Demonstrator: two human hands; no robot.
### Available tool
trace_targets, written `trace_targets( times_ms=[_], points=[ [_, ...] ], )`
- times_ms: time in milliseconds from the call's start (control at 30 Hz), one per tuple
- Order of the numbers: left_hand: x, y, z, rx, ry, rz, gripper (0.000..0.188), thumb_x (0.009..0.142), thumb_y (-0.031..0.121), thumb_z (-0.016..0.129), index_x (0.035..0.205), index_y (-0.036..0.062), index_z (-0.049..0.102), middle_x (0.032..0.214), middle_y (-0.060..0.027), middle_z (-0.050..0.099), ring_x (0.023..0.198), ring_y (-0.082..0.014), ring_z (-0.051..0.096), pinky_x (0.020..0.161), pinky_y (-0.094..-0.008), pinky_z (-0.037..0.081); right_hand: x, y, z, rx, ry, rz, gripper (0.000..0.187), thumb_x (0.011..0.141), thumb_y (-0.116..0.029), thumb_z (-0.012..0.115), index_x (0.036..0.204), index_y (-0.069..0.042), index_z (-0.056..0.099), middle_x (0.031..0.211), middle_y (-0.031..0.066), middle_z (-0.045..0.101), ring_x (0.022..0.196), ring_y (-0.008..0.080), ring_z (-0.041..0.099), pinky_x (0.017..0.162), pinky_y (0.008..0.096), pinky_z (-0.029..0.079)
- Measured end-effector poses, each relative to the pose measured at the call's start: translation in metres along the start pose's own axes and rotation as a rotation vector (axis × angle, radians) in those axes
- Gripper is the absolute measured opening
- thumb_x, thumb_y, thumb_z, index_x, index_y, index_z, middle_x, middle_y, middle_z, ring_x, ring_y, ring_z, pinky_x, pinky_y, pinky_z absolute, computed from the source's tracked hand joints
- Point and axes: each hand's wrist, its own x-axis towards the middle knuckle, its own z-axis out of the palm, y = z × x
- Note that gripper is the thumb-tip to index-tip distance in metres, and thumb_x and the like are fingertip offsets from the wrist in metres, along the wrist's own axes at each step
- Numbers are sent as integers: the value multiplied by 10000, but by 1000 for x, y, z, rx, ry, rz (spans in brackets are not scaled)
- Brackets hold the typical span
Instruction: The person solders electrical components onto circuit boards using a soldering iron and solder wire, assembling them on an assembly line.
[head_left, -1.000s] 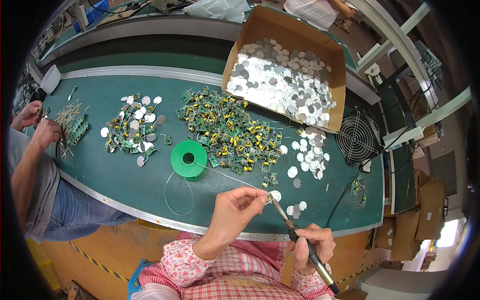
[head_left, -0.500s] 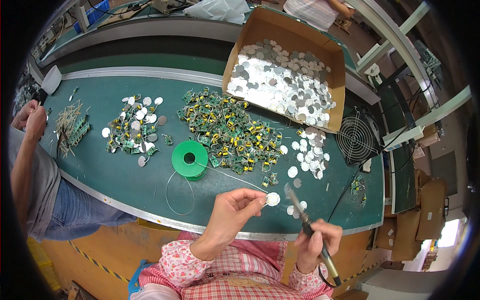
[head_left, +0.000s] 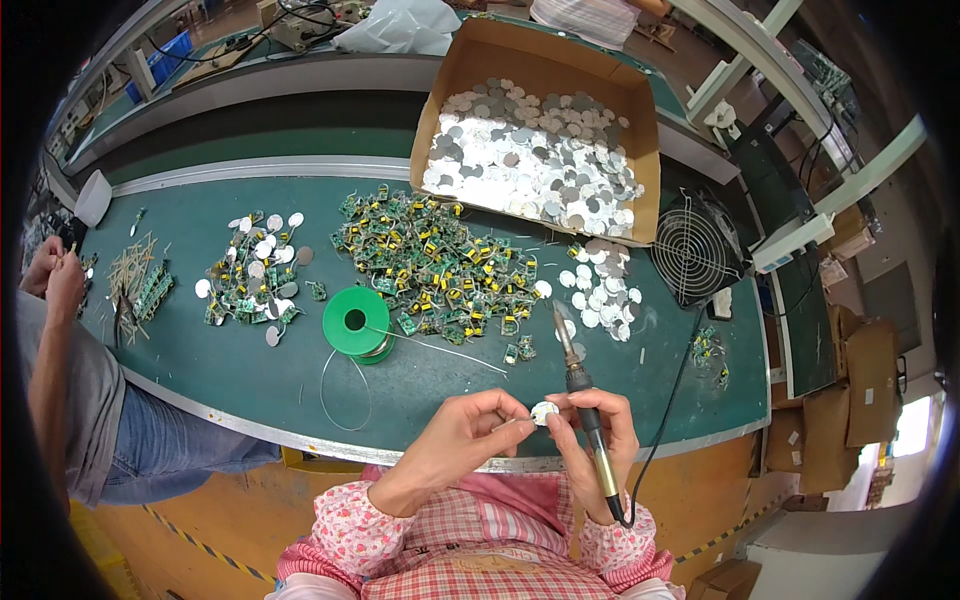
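A small white disc (head_left: pixel 543 413) is pinched by the thumb and fingers of my left hand (head_left: pixel 465 435) close to the bench's front edge. My right hand (head_left: pixel 597 440) grips a soldering iron (head_left: pixel 592 425), its tip slanting up and away. The right thumb and a fingertip also touch the disc's right side. Beyond my left hand stands a green spool (head_left: pixel 343 322) of solder wire (head_left: pixel 445 347), whose free end lies across the bench. A large heap of green and yellow circuit boards (head_left: pixel 435 265) covers the middle. Loose discs (head_left: pixel 604 292) lie right of it.
A cardboard box (head_left: pixel 640 125) full of discs stands at the back, beside a black fan (head_left: pixel 698 248). On the left is a smaller pile of boards with discs (head_left: pixel 255 270). A co-worker's hands (head_left: pixel 58 272) are at the far left. The iron's cord (head_left: pixel 668 410) trails right.
My right hand has come left to meet the disc, and the iron has turned more upright. The solder wire's end is now apart from my left hand. The whole view has shifted slightly.
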Motion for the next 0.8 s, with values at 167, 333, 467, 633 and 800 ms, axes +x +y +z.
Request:
trace_targets(
  times_ms=[167, 333, 467, 633, 800],
  points=[
    [2, 5, 0, 118, 0, 52, 141, 882, 130, 651, 926, 2, 611, 684, 30, 587, 630, -12, 507, 554, -194, 394, 4, -2, -6, -22, -42, -5, 276, 817, 69, 656, 1048, -14, 529, 968, 96, 673, 770, 69, 586, 674, 203, 485],
    [4, 7, -3, 252, -11, 54, 106, 861, 95, 665, 896, 7, 616, 733, 31, 592, 662, -12, 506, 574, -198, 400, 4, -2, -11, -1, -70, 9, 269, 815, 60, 665, 1043, -10, 540, 963, 92, 675, 774, 65, 594, 674, 201, 491],
    [6, -1, -4, 324, 9, 183, 126, 824, 138, 695, 836, 27, 637, 603, 58, 525, 540, 3, 395, 485, -205, 324, 5, -2, -14, 13, -100, 24, 260, 817, 58, 665, 1041, -7, 549, 971, 95, 676, 793, 69, 614, 683, 206, 499],
    [5, 2, -3, 445, 47, 233, 127, 791, 141, 711, 816, 33, 649, 639, 37, 506, 554, -31, 414, 501, -222, 374, 5, -1, -15, -3, -129, 29, 254, 820, 60, 661, 1042, -7, 557, 976, 98, 677, 803, 75, 627, 686, 206, 504],
    [1, 9, 1, 652, 106, 323, 140, 764, 137, 718, 841, 30, 669, 705, -9, 505, 585, -81, 453, 527, -249, 431, 7, -2, -16, -31, -167, 45, 247, 829, 47, 658, 1047, -17, 562, 977, 98, 677, 833, 89, 641, 704, 224, 519]
  ],
)
